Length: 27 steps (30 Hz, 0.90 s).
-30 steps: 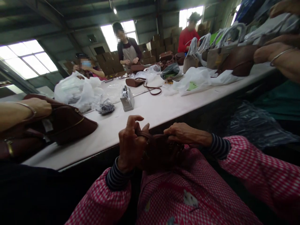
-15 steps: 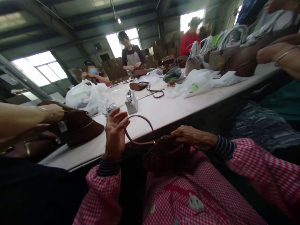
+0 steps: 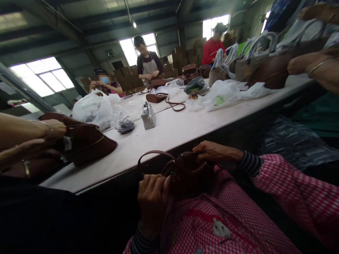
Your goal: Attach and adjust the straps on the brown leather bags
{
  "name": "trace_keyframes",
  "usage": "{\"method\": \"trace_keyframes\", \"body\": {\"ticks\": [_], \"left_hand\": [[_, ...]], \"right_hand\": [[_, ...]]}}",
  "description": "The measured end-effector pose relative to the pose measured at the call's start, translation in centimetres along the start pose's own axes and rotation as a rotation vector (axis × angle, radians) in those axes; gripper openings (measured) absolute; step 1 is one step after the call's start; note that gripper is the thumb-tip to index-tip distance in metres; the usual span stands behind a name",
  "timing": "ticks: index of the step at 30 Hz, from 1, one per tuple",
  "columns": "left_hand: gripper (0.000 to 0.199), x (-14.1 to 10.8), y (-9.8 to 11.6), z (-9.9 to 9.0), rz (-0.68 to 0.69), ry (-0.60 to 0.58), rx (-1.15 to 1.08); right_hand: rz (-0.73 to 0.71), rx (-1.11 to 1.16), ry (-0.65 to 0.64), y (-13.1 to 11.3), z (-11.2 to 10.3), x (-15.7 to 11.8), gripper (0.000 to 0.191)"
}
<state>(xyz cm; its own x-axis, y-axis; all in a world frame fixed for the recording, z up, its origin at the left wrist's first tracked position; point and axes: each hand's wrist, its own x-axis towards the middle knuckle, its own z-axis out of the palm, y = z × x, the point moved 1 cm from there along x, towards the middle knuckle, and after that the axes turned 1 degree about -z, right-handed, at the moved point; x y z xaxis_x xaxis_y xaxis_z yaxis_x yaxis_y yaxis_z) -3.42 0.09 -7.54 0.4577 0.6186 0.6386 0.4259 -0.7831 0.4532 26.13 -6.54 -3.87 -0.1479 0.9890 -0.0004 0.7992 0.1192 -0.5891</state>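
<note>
A dark brown handbag (image 3: 189,176) rests on my lap, against a pink checked apron (image 3: 212,218). My right hand (image 3: 208,151) is closed on the bag's upper right edge, with the fingertips partly hidden at its opening. At the bag's near left end, my left hand (image 3: 153,197) is closed on it with the thumb on top. The bag's strap (image 3: 153,152) arches loosely above my left hand, towards the table edge. Shade hides most of the bag's lower body.
A white table (image 3: 169,123) runs across, carrying a tape dispenser (image 3: 148,116), a small brown bag with strap (image 3: 156,98), and white plastic wrapping (image 3: 225,93). A co-worker's hand (image 3: 54,128) grips a brown handbag (image 3: 90,144) at left. Another co-worker's hand (image 3: 304,63) is at right, by several wrapped-handle bags.
My left hand has let go of the strap and come down to the bag's left end, closing there. The strap has dropped lower. My right hand has stayed at the bag's upper edge.
</note>
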Motion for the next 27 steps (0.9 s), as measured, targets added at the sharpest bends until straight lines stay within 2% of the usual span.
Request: {"method": "trace_keyframes", "body": {"ticks": [2,5,7,9,12,14,16,21,25,27], "left_hand": [[0.016,0.4,-0.1,0.9,-0.094,-0.138,-0.103],[0.031,1.7,-0.2,1.8,-0.307,-0.239,-0.325],[0.041,2.5,-0.2,2.2,-0.402,-0.321,-0.477],[0.041,3.2,-0.1,2.7,-0.435,-0.397,-0.579],[0.029,3.9,0.2,3.5,-0.38,-0.448,-0.681],[0.025,4.1,0.1,3.9,-0.375,-0.448,-0.763],[0.027,4.2,-0.4,3.8,-0.426,-0.42,-0.815],[0.03,3.8,-2.4,2.5,-0.502,-0.279,-0.8],[0.028,3.2,-3.7,2.1,-0.497,-0.279,-0.786],[0.03,2.8,-4.0,2.1,-0.505,-0.252,-0.776]], "right_hand": [[0.013,0.067,0.013,-0.3,-0.1,0.3,0.016],[0.032,0.177,0.028,-0.6,0.0,0.9,0.018],[0.033,0.226,0.018,-0.4,0.2,1.1,0.022],[0.041,0.285,0.004,0.0,0.6,1.2,0.025],[0.07,0.352,0.015,0.6,1.0,1.1,0.028],[0.091,0.384,0.029,0.7,0.8,0.8,0.03],[0.111,0.457,0.03,0.3,0.1,0.3,0.034],[0.162,0.61,0.088,-0.4,-2.3,-1.7,0.039],[0.14,0.637,0.024,-0.1,-2.3,-2.2,0.034],[0.101,0.641,0.053,-0.2,-2.3,-2.1,0.033]]}}
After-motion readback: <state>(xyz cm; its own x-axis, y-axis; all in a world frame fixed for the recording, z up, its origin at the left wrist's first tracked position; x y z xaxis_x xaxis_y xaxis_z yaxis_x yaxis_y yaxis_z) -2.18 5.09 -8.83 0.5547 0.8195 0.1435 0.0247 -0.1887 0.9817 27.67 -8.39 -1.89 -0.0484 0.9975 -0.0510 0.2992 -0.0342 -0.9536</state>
